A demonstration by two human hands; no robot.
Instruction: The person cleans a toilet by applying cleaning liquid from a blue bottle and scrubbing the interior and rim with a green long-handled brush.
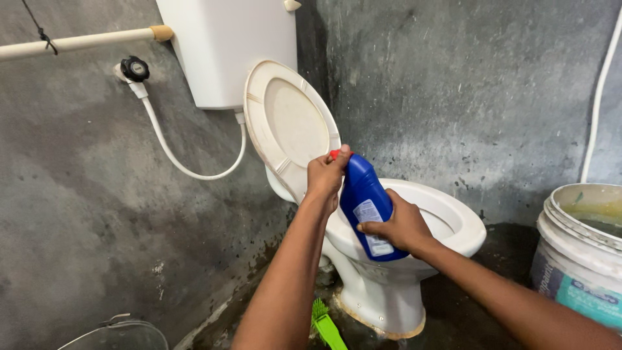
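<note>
left hand [326,176]: grip is wrapped around the red cap [334,154] at the top of the bottle, fingers closed on it.
right hand [396,225]: grip is clamped on the lower body of the blue bottle [363,198], fingers laid across its pale label.
bottle: held upright-ish, slightly tilted, over the near rim of the toilet bowl [453,217] (both hands on it, so it's not resting on anything).
toilet: white, seat and lid [289,123] propped up against the white cistern [227,48].
hose [175,155]: white, looped from a black wall valve [135,68] toward the cistern.
floor stuff: a green brush [326,326] is seen by the toilet base; a pale bucket [580,253] is parked at the right.
walls: rough grey concrete, pretty grimy.
</note>
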